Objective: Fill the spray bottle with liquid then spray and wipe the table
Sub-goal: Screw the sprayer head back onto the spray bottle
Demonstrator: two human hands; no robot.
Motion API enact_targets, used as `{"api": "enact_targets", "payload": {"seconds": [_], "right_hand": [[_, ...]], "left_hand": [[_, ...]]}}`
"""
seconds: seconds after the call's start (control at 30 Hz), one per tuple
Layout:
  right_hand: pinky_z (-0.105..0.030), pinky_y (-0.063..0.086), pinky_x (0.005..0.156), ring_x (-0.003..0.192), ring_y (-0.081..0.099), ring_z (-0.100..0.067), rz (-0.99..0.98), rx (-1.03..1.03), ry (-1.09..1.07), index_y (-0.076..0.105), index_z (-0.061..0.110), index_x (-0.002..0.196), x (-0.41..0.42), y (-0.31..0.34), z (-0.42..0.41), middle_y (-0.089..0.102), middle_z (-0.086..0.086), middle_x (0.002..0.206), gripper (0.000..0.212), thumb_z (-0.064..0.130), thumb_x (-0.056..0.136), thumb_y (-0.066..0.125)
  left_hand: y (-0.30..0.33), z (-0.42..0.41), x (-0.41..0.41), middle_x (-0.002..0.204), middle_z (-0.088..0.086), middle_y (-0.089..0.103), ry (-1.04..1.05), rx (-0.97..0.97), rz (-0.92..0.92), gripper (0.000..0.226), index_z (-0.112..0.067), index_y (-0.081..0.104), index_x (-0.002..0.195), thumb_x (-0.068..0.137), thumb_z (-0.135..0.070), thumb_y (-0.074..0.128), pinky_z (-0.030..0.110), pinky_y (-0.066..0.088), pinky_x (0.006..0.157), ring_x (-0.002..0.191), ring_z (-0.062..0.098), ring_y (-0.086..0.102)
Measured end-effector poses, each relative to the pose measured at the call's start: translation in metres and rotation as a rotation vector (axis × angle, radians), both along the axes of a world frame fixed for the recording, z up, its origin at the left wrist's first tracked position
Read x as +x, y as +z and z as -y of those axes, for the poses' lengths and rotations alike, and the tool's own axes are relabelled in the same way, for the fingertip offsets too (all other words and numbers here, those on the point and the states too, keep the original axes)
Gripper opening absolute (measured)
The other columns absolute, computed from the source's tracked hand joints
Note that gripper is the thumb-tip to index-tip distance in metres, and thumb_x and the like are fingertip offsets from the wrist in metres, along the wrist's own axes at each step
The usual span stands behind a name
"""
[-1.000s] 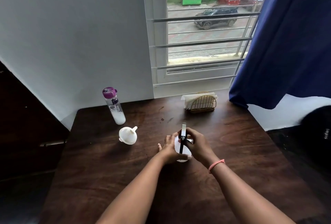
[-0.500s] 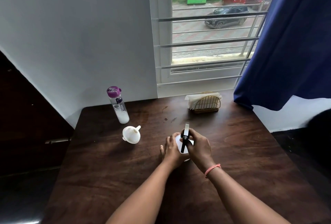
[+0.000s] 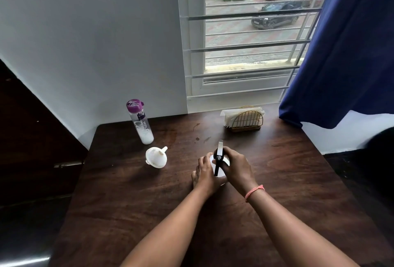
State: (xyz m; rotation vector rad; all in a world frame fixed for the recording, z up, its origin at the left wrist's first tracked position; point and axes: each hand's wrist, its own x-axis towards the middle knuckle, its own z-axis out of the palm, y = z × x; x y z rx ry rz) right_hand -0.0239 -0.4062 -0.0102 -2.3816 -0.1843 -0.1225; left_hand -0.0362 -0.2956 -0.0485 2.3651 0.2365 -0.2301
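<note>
spray head in hand, filling not yet visibly done

both hands are on the spray bottle [image 3: 220, 165], which stands on the dark wooden table [image 3: 277, 181] near its middle. the left hand [image 3: 205, 174] wraps the white body from the left side, fingers curled round it to steady it. the right hand [image 3: 235, 166] grasps the neck just below the black spray head [image 3: 219, 156], whose trigger and nozzle run in a thin black line over the bottle's top. whether the head is being twisted off or on cannot be told from this view.

to the left, apart from the hands, a white funnel [image 3: 156, 157] lies tipped on its side with the spout pointing up and right. behind it, near the wall, a clear water bottle [image 3: 141, 122] with a purple cap stands upright and capped, white liquid in its lower part. at the far edge by the window sits a gold wire napkin holder [image 3: 245, 120] with paper napkins in it.

as a judgement: the task looks to be in its early part — the funnel is not in the spray bottle's neck and the supply bottle is capped, so pouring is either ahead or over, and the opaque body hides any level. a few small marks show on the wood near the far side, but no wet spray film or wiping cloth in hand — spraying and wiping appear still to come.
</note>
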Motion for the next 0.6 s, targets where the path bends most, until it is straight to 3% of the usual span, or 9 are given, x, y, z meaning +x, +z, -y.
{"api": "enact_targets", "payload": {"seconds": [0.13,0.33,0.47,0.6], "right_hand": [[-0.025,0.036,0.064,0.083,0.065,-0.018,0.043,-0.011,-0.005,0.064,0.033,0.097,0.0,0.004,0.001,0.071,0.011,0.09,0.023,0.037,0.077,0.074],[-0.03,0.052,0.072,0.09,0.066,-0.005,-0.177,0.137,0.044,0.06,0.041,0.095,0.009,0.006,-0.001,0.067,0.018,0.09,0.026,0.04,0.074,0.076],[-0.033,0.051,0.077,0.094,0.064,-0.007,-0.237,0.162,0.086,0.062,0.035,0.1,0.014,0.0,0.002,0.069,0.012,0.095,0.031,0.033,0.072,0.077],[-0.033,0.048,0.078,0.09,0.062,-0.013,-0.268,0.14,0.135,0.063,0.033,0.095,0.021,-0.001,0.003,0.069,0.013,0.091,0.03,0.021,0.071,0.077]], "left_hand": [[-0.002,0.004,-0.004,0.144,-0.003,0.028,0.045,0.014,0.001,0.101,-0.027,0.019,0.146,0.064,-0.052,0.073,0.049,0.029,0.109,0.136,0.018,0.032],[0.0,-0.002,0.008,0.145,-0.001,0.024,0.022,-0.079,-0.05,0.101,-0.032,0.024,0.145,0.061,-0.044,0.079,0.05,0.031,0.109,0.139,0.023,0.027],[0.007,-0.023,0.02,0.153,0.0,0.007,-0.039,-0.026,-0.201,0.122,-0.028,0.01,0.151,0.057,-0.033,0.087,0.041,0.026,0.114,0.141,0.027,0.016],[0.032,-0.057,0.029,0.148,-0.01,0.03,0.044,0.188,0.013,0.079,-0.035,0.041,0.139,0.069,-0.023,0.077,0.036,0.029,0.108,0.133,0.019,0.03]]}}
